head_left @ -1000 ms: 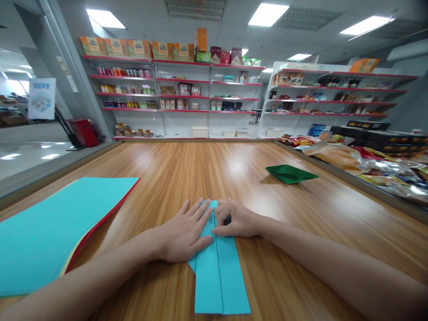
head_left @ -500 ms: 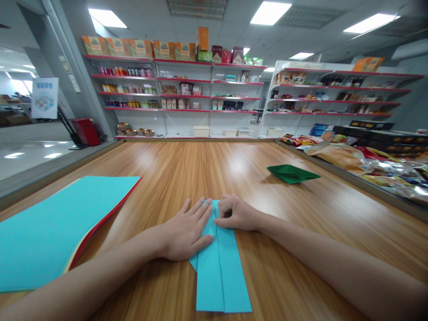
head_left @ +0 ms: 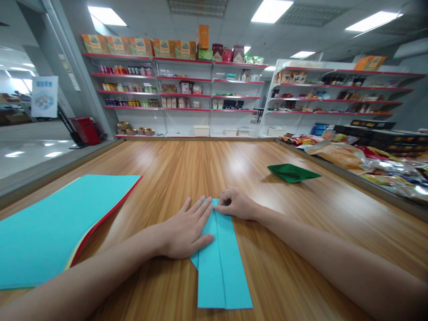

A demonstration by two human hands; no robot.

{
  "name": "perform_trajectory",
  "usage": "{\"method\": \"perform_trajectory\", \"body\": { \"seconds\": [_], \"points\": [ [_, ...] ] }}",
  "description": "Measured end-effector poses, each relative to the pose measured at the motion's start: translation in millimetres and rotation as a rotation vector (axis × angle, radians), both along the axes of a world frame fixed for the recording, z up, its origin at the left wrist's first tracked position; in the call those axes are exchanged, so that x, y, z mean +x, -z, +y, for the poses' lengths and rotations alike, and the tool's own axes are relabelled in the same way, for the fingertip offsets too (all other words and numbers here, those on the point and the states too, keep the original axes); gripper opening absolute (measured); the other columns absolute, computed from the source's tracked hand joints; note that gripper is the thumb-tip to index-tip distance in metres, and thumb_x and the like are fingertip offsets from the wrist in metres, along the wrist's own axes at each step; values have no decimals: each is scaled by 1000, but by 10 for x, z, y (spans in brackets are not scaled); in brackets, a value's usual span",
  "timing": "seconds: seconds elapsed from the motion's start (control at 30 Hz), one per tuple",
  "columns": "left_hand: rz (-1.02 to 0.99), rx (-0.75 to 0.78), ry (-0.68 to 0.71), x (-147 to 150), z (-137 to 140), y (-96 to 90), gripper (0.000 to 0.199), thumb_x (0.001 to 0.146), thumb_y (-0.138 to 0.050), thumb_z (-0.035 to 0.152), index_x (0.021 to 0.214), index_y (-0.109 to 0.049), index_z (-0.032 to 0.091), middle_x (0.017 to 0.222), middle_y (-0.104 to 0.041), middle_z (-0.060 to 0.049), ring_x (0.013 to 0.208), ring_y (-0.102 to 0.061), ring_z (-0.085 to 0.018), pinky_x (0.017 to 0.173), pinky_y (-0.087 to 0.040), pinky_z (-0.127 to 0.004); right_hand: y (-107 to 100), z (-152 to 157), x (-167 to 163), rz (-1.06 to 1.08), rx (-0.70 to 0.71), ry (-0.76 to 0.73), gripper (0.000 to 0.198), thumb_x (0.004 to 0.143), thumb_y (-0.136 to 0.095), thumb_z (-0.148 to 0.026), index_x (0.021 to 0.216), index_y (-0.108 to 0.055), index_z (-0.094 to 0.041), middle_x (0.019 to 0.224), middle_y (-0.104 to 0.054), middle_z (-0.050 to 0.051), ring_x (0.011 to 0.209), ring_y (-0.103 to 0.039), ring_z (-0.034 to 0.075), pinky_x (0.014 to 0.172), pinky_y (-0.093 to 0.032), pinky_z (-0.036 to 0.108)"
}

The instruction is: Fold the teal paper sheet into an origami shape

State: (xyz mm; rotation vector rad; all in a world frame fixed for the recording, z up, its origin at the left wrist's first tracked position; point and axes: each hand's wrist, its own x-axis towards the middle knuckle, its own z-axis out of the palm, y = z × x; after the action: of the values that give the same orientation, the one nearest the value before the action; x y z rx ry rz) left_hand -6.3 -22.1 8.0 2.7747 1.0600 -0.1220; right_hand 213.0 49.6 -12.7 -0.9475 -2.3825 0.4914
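Note:
A light-blue sheet of paper [head_left: 222,267], folded into a long strip with a lengthwise seam down its middle, lies on the wooden table in front of me. My left hand [head_left: 185,232] rests flat on its left side, fingers spread and thumb pointing toward the seam. A small blue corner juts out to the left below that palm. At the strip's far end, my right hand [head_left: 236,203] is closed, thumb and curled index finger together on the paper near the seam. The curled fingers partly hide what is between them.
A stack of coloured paper [head_left: 73,218], blue on top with red and cream edges, lies at left. A folded green paper piece [head_left: 292,173] sits at right. Packaged snacks [head_left: 361,160] lie beyond the table's right rim. Stocked shelves [head_left: 180,93] stand behind.
My right hand has slid away from me along the seam to the strip's far end. My left hand stays flat in nearly the same place.

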Motion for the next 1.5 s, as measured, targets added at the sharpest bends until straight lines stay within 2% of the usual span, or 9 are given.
{"method": "perform_trajectory", "body": {
  "seconds": [0.13, 0.2, 0.27, 0.53, 1.0, 1.17, 1.27, 1.37, 1.5],
  "points": [
    [0, 7, 0, -15, 16, 18, 76, 91, -13, 60, 148, -1, 11, 153, 4, -15, 140, 6, -32, 111, -6, -56, -49, -83, 0, -23, 76, -187, 25, 76, -66, -28, 55, -61, -15, 64, -51, -1, 68, -47, 12, 70, -35, 28],
    [2, 1, 8, -25, 25, 20, 75, 91, -13, 60, 148, -2, 12, 153, 4, -15, 140, 6, -33, 111, -6, -56, -68, -125, 0, -37, 53, -262, 23, 76, -67, -29, 57, -64, -16, 67, -53, -1, 70, -48, 12, 75, -35, 30],
    [2, -5, 24, -37, 35, 17, 76, 91, -14, 61, 148, -1, 12, 153, 4, -15, 140, 6, -33, 111, -5, -57, -77, -148, -2, -51, 24, -269, 22, 76, -68, -30, 59, -66, -16, 68, -53, -1, 70, -49, 12, 77, -34, 31],
    [3, -4, 66, -54, 50, 2, 78, 91, -16, 62, 148, -3, 11, 153, 2, -15, 139, 8, -33, 112, -4, -54, -43, -76, 16, -101, 29, -146, 25, 78, -66, -35, 60, -65, -17, 66, -53, -1, 69, -48, 12, 73, -33, 30],
    [7, -5, 69, -30, 18, -27, 82, 90, -17, 62, 147, 1, 7, 152, 5, -18, 140, 7, -32, 113, -4, -51, 90, 176, 52, -2, -20, 63, 30, 76, -65, -45, 70, -73, -16, 69, -64, 3, 64, -55, 13, 56, -35, 24],
    [7, 7, 90, -33, 27, -7, 80, 90, -17, 62, 147, -1, 8, 153, 6, -16, 140, 8, -32, 113, -3, -51, 88, 211, 38, -34, 20, 161, 37, 84, -57, -44, 66, -73, -15, 57, -59, 2, 58, -50, 12, 54, -32, 24],
    [-10, 26, 94, -48, 44, 23, 80, 90, -18, 63, 148, -1, 10, 152, 6, -16, 140, 7, -32, 112, -4, -52, 46, 145, 37, -19, 108, 161, 38, 88, -52, -41, 67, -73, -16, 56, -53, 1, 60, -47, 13, 56, -32, 25],
    [-29, 50, 68, -69, 70, 56, 80, 90, -19, 63, 148, 1, 12, 153, 5, -16, 140, 5, -32, 112, -6, -52, -11, -16, 43, 22, 168, 58, 31, 87, -55, -37, 73, -75, -18, 59, -50, 2, 62, -45, 13, 58, -33, 26],
    [-21, 76, 30, -85, 106, 86, 78, 90, -19, 63, 148, -2, 13, 153, 3, -15, 141, 2, -32, 112, -7, -51, -67, -255, 39, 21, 102, -315, 25, 84, -59, -35, 76, -76, -18, 57, -48, 0, 60, -43, 12, 67, -36, 29]
  ]
}}
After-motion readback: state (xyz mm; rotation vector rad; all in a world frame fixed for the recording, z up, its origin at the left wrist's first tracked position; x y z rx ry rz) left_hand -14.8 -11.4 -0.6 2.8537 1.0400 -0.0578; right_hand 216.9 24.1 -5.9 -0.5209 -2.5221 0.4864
